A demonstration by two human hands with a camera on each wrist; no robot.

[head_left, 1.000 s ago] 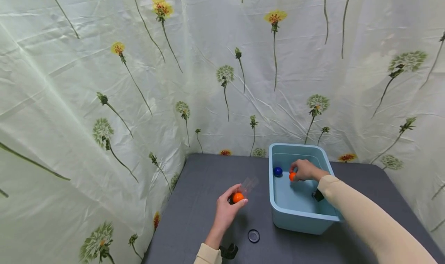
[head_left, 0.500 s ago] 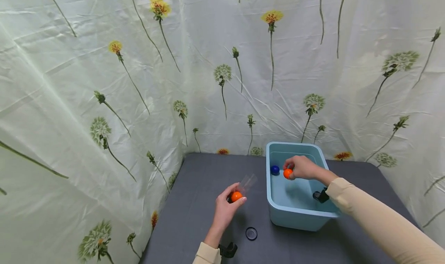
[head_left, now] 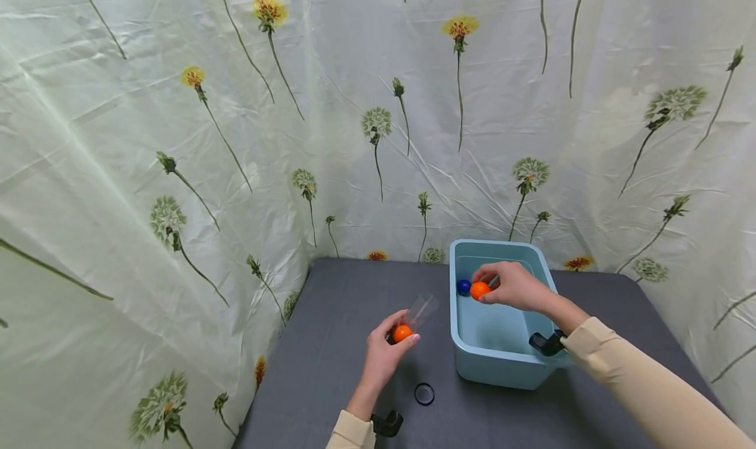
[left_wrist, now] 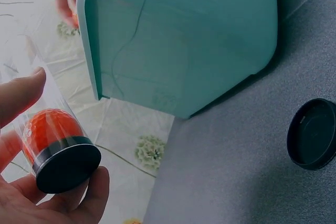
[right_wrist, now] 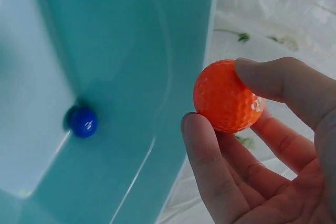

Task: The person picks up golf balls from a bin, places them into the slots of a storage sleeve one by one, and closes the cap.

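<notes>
My left hand (head_left: 382, 356) grips a clear plastic tube (head_left: 422, 310) with a black cap (left_wrist: 68, 167) on its lower end. Inside the tube, against that cap, sits an orange golf ball (left_wrist: 51, 129). Over the blue bin (head_left: 502, 354), my right hand (head_left: 515, 286) pinches a second orange golf ball (right_wrist: 227, 97) between thumb and fingers. The right wrist view shows this ball high beside the bin's rim. A blue ball (right_wrist: 83, 122) lies on the bin's floor in a corner.
A loose black round cap (head_left: 424, 394) lies on the grey table (head_left: 342, 304) between the left hand and the bin. Behind the table hangs a pale curtain (head_left: 331, 107) printed with dandelions.
My right hand has lifted the orange golf ball off the bin's floor and brought it left, toward the bin's near-left rim. The left hand keeps its grip on the tube, nearly still.
</notes>
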